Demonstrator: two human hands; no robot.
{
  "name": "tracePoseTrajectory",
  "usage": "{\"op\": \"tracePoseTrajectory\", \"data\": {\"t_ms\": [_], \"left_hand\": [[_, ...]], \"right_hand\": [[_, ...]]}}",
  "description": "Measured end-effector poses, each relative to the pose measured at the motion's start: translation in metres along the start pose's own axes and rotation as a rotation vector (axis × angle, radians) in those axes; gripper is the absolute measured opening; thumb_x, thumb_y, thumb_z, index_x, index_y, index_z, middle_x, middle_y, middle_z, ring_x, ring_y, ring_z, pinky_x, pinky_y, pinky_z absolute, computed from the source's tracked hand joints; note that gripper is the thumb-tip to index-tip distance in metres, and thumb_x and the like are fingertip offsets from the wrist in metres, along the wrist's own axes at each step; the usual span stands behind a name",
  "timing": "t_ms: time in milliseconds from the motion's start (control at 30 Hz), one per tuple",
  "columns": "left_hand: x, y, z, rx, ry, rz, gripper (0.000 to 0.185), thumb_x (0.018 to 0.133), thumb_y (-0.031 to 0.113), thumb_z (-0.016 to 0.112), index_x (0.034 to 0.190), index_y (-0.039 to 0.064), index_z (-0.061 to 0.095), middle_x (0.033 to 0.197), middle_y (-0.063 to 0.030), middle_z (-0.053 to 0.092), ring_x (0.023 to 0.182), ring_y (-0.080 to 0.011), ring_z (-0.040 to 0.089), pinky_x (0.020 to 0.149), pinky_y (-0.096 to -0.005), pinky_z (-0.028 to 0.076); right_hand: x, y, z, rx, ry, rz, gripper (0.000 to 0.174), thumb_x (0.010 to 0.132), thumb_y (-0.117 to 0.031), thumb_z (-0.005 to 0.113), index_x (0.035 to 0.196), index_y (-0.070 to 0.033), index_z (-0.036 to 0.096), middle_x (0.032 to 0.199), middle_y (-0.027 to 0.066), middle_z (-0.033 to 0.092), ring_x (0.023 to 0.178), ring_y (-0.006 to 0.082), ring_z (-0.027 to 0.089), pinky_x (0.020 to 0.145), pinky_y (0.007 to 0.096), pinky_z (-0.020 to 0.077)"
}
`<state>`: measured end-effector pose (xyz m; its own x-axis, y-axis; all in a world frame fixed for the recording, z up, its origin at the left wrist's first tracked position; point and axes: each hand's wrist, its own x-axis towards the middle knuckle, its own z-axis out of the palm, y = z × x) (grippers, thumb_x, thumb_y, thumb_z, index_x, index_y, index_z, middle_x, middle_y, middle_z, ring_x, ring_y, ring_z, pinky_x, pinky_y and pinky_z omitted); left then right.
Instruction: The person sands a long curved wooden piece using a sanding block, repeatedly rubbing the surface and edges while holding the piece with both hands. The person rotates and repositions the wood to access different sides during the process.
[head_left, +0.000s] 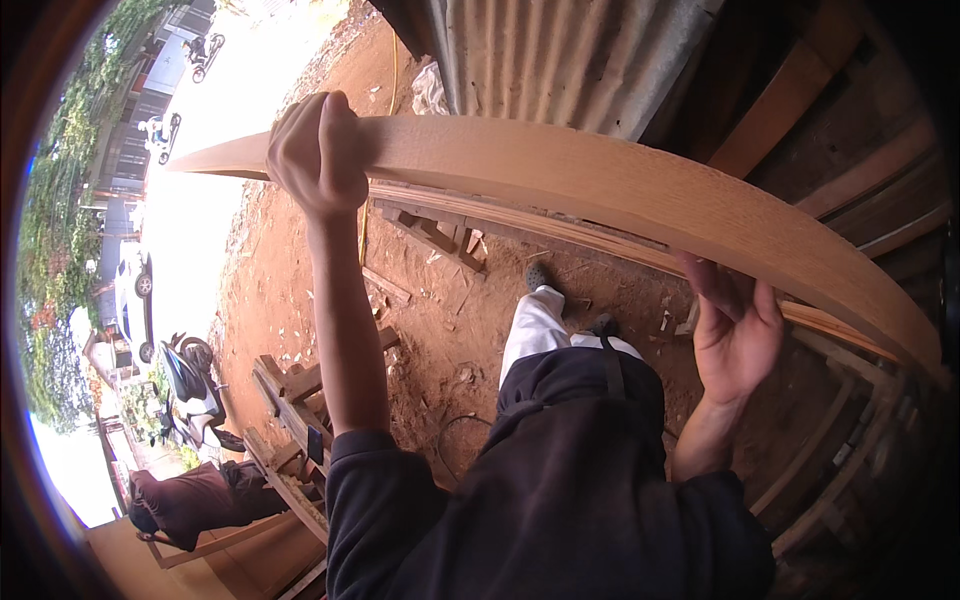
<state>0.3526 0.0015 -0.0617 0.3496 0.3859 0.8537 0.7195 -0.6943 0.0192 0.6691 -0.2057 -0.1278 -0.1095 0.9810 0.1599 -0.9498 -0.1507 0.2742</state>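
A long, smooth wooden board (525, 161) stretches across the view in front of me, its shape bent by the lens. My left hand (319, 154) is wrapped around the board toward its left end, thumb on top. Lower down at the right, my right hand (735, 322) holds the near edge with the palm turned up and the fingers partly hidden beneath the wood. Under the board runs a stack of narrow wooden strips (525, 221), resting on a wooden trestle (439, 236).
Corrugated metal sheet (555, 60) stands beyond the board, with dark planks (795, 90) to its right. Wooden frames (292, 405) stand at my left, near a bent-over person (187, 502). A parked motorcycle (195, 390) and a bright road lie farther out. Scraps litter the dirt floor (435, 337).
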Motion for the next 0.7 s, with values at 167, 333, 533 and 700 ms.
{"op": "tracePoseTrajectory", "data": {"t_ms": [167,333,533,700], "left_hand": [[0.005,0.0,0.005,-0.039,0.0,-0.034,0.033,0.092,0.018,0.048,0.063,0.003,0.045,0.053,-0.0099,0.045,0.045,-0.0273,0.042,0.047,-0.0383,0.032],[0.007,0.003,0.006,-0.073,-0.014,-0.13,0.031,0.087,0.019,0.047,0.061,0.003,0.045,0.054,-0.0106,0.045,0.046,-0.0267,0.041,0.048,-0.0367,0.032],[0.002,0.0,0.001,-0.074,0.008,-0.074,0.028,0.085,0.017,0.049,0.062,0.003,0.044,0.053,-0.0098,0.042,0.046,-0.026,0.041,0.048,-0.0369,0.031],[0.0,-0.001,0.001,-0.022,0.016,0.025,0.023,0.086,0.012,0.052,0.066,0.003,0.045,0.054,-0.0096,0.042,0.046,-0.027,0.041,0.047,-0.0377,0.033]], "right_hand": [[0.005,0.014,-0.024,-0.121,0.06,-0.125,0.054,0.108,-0.03,0.026,0.152,0.001,0.02,0.157,0.0276,0.017,0.148,0.0407,0.004,0.124,0.0495,0.017],[0.055,0.047,-0.065,-0.185,-0.029,-0.078,0.039,0.102,-0.022,0.044,0.131,0.003,0.051,0.136,0.0182,0.056,0.13,0.0368,0.049,0.12,0.0476,0.0305],[0.013,-0.025,-0.032,-0.135,-0.288,-0.319,0.035,0.098,-0.019,0.051,0.124,0.003,0.057,0.132,0.0147,0.059,0.131,0.0251,0.049,0.117,0.046,0.0317],[0.014,-0.044,-0.027,-0.165,-0.393,-0.464,0.049,0.1,-0.026,0.047,0.138,0.004,0.046,0.152,0.0168,0.038,0.142,0.0262,0.035,0.119,0.0464,0.0255]]}}
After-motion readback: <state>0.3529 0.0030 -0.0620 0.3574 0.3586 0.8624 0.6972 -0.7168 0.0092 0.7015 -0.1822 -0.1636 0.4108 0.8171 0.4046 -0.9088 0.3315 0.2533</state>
